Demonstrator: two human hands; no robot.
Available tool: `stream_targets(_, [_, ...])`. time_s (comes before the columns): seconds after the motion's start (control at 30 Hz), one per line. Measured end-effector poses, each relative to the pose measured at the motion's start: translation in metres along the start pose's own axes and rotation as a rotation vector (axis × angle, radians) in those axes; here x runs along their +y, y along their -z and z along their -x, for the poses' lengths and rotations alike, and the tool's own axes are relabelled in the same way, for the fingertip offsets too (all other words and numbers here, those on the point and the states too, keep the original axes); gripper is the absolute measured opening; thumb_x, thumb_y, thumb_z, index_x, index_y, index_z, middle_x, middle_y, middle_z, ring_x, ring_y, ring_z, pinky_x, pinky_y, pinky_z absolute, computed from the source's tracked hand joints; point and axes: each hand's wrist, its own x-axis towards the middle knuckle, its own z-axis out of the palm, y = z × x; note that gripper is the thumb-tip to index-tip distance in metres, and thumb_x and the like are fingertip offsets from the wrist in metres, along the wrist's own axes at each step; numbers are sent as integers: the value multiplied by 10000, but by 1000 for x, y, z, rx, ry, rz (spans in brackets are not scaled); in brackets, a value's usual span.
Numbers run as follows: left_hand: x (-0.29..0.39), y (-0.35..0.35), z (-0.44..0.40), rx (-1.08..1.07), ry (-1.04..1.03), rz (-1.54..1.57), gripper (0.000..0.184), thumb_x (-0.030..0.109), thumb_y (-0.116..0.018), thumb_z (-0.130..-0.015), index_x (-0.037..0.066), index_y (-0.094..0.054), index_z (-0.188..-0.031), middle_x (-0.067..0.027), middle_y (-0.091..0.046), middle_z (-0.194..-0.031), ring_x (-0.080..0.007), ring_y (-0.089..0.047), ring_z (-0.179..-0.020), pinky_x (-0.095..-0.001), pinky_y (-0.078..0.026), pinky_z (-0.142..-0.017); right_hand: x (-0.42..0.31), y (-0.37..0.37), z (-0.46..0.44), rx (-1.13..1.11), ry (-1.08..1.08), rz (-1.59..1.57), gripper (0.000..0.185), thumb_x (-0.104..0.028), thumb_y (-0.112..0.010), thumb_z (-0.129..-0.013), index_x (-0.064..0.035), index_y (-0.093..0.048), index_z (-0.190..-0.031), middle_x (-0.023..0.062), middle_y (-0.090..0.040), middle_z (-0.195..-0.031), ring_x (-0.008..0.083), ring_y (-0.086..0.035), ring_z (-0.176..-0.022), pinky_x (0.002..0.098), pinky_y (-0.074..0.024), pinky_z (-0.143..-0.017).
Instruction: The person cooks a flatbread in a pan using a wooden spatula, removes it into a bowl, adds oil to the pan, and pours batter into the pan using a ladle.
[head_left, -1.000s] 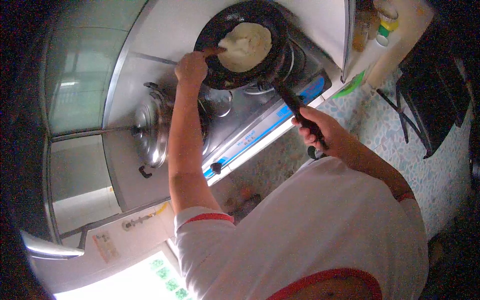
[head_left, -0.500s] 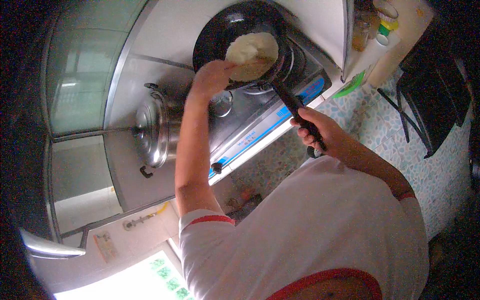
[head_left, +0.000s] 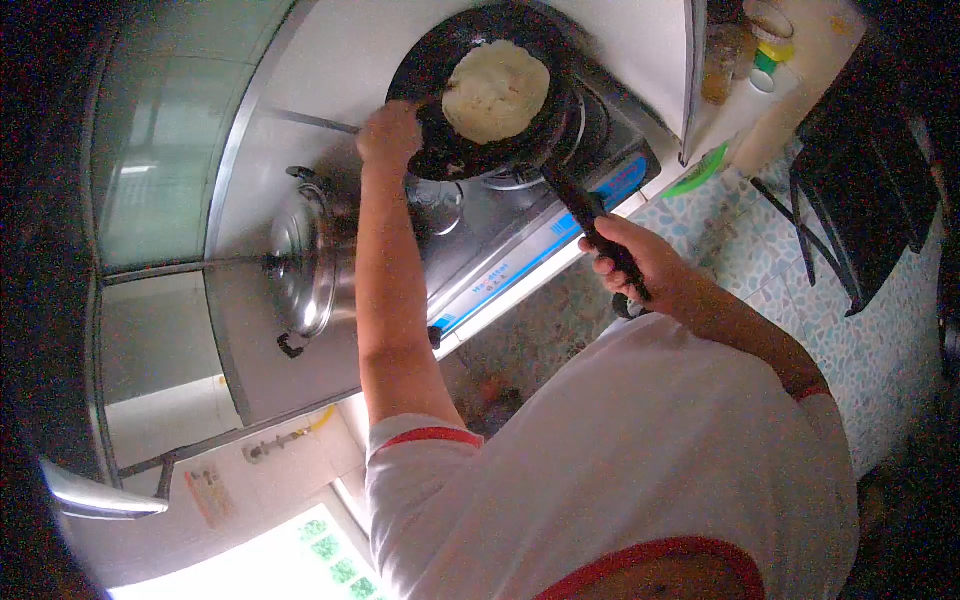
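Note:
A round, pale flatbread with light brown flecks lies flat in a black frying pan on the gas stove. My right hand is wrapped around the pan's black handle, fingertips curled over it. At the pan's near left rim, my left hand is closed. A thin brownish stick-like utensil runs from it toward the flatbread's left edge; its exact kind is too small to tell.
A lidded steel pot stands left of my left forearm. The stove has a second burner under the pan's right side. Jars sit at the upper right, near a green-rimmed item. A black folding chair stands on the tiled floor.
My left hand has drawn back left from over the flatbread to the pan's rim. The flatbread, bulging and paler before, now lies flat with flecks showing. My right hand keeps its grip.

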Motion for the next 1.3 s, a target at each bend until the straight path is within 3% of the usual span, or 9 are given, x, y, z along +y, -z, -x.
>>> stream_targets(0.1, [30, -5, -23, 167, -171, 214, 250, 163, -400, -775, 56, -588, -901, -135, -590, -910, -283, -570, -855, -382, -470, -723, 3, 2, -3, -12, 19, -23, 325, -388, -482, -807, -73, -480, -886, -23, -425, -593, 34, -353, -440, 155, -271, -359])
stream_targets(0.23, [70, 12, -20, 6, -204, 162, 243, 158, -410, -756, 77, -598, -887, -142, -591, -880, -297, -574, -818, -381, -468, -715, 1, -7, 1, 76, 50, -75, 322, -386, -485, -805, -73, -476, -880, -22, -428, -593, 37, -363, -450, 155, -280, -367])
stream_targets(0.47, [28, 34, 48, -23, -448, 381, 247, 220, -423, -781, 130, -609, -917, -123, -592, -884, -282, -574, -808, -385, -458, -725, 1, -3, 0, 31, 15, -47, 318, -389, -485, -805, -76, -477, -862, -19, -427, -595, 41, -358, -451, 153, -275, -372])
stream_targets(0.57, [19, 70, 83, -72, -203, 335, 247, 229, -408, -803, 143, -609, -919, -100, -588, -921, -288, -565, -836, -384, -459, -726, 2, -5, 0, 50, 44, -57, 327, -400, -483, -803, -79, -480, -862, -24, -426, -593, 42, -356, -448, 153, -272, -371])
stream_targets(0.67, [2, 21, 67, -199, -134, 192, 240, 230, -409, -807, 145, -611, -905, -103, -584, -931, -281, -561, -849, -375, -463, -722, 3, 3, -4, 6, 4, -38, 333, -407, -481, -804, -80, -482, -870, -30, -427, -593, 42, -356, -446, 155, -271, -370])
stream_targets(0.87, [22, 20, 26, 65, 93, 29, 238, 193, -414, -783, 105, -604, -896, -121, -586, -921, -274, -566, -864, -362, -468, -725, 1, -4, 0, 82, 51, -63, 331, -400, -489, -802, -78, -488, -878, -26, -436, -595, 41, -354, -444, 157, -274, -366])
stream_targets(0.97, [30, -36, -21, 385, -207, 265, 235, 171, -410, -771, 89, -599, -886, -121, -586, -925, -290, -570, -848, -360, -471, -717, 6, 1, -6, 90, 66, -78, 323, -394, -492, -802, -78, -492, -867, -20, -442, -591, 41, -355, -437, 155, -279, -364])
stream_targets(1.07, [79, 5, -16, 13, -55, 193, 243, 186, -411, -773, 102, -601, -900, -119, -590, -913, -277, -574, -834, -349, -469, -714, 4, -3, -2, 82, 51, -112, 306, -380, -490, -806, -78, -491, -858, -16, -446, -585, 42, -358, -430, 155, -284, -360])
stream_targets(1.3, [50, 26, 56, 83, -316, 323, 252, 237, -429, -794, 135, -595, -954, -107, -592, -884, -261, -559, -858, -365, -457, -713, -1, -7, 2, 76, 51, -107, 284, -363, -483, -813, -81, -487, -850, -14, -449, -585, 42, -361, -429, 155, -283, -353])
